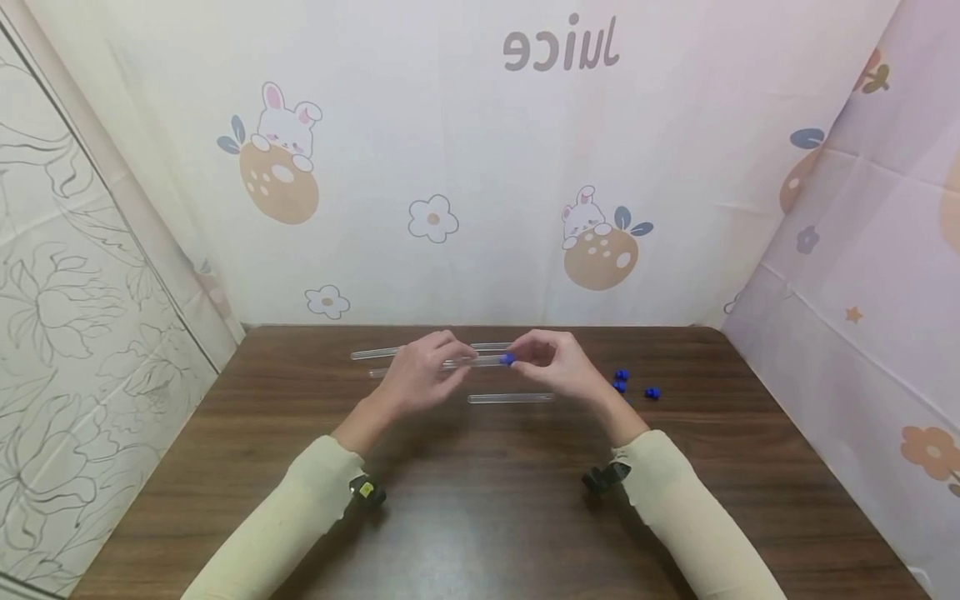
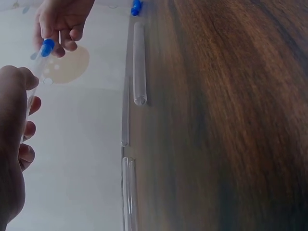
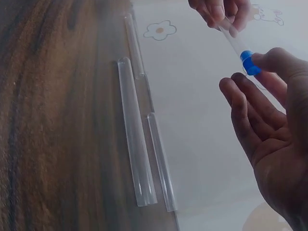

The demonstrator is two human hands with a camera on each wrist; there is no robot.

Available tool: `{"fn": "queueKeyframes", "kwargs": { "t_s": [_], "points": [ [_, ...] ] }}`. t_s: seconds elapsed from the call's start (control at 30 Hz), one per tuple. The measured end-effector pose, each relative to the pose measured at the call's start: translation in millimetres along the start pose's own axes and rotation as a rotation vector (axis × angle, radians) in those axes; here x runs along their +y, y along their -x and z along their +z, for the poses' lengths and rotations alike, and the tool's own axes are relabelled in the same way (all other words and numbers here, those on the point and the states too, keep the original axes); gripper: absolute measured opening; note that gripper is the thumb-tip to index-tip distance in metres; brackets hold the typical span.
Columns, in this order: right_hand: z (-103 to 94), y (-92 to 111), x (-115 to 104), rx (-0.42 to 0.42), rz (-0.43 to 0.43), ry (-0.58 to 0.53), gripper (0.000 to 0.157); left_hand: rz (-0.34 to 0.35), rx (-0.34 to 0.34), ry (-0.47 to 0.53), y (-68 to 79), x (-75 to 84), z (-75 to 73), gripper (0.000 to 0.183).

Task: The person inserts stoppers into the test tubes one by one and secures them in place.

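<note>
My left hand (image 1: 422, 373) grips a clear test tube (image 1: 489, 361) above the table, thumb and fingers around its side. At the tube's right end sits a blue stopper (image 3: 249, 62). My right hand (image 1: 561, 367) pinches this stopper between thumb and index finger, its other fingers loosely bent away in the right wrist view. How deep the stopper sits in the tube's mouth is too small to tell. Beneath the hands, one loose tube (image 1: 510, 398) lies nearer me. Two other tubes, a left one (image 1: 375, 353) and a right one (image 1: 491, 346), lie farther back.
Several blue stoppers (image 1: 652, 393) lie on the brown wooden table (image 1: 480, 500) to the right of my right hand. A printed curtain (image 1: 480, 275) hangs behind the table's back edge. A dark camera is strapped at each wrist.
</note>
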State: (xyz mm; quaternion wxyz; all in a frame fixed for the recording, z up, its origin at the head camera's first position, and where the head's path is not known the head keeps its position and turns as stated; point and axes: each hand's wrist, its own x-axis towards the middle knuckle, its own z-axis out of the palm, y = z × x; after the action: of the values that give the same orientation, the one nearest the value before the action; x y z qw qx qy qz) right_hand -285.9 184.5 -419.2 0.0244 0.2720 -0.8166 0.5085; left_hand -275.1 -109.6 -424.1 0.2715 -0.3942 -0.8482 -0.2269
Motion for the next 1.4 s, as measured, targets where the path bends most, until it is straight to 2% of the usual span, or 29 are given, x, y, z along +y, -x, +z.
{"fn": "queueKeyframes", "kwargs": {
  "t_s": [0.3,0.67,1.0,1.4],
  "points": [
    [-10.9,3.3,1.6,-0.040,-0.001,0.001,0.022,-0.004,0.022,-0.017,2.2,-3.2,-6.8,0.019],
    [-29.1,9.5,8.0,-0.032,0.029,0.066,0.028,-0.007,0.066,-0.035,15.9,-13.4,-17.0,0.019],
    [-49.2,20.3,18.8,-0.020,0.019,0.109,0.023,-0.047,0.033,-0.077,33.5,-24.7,-30.1,0.019],
    [-65.8,26.8,21.1,-0.005,0.086,0.162,0.023,-0.078,0.048,-0.090,43.9,-34.7,-38.5,0.018]
  ]
}}
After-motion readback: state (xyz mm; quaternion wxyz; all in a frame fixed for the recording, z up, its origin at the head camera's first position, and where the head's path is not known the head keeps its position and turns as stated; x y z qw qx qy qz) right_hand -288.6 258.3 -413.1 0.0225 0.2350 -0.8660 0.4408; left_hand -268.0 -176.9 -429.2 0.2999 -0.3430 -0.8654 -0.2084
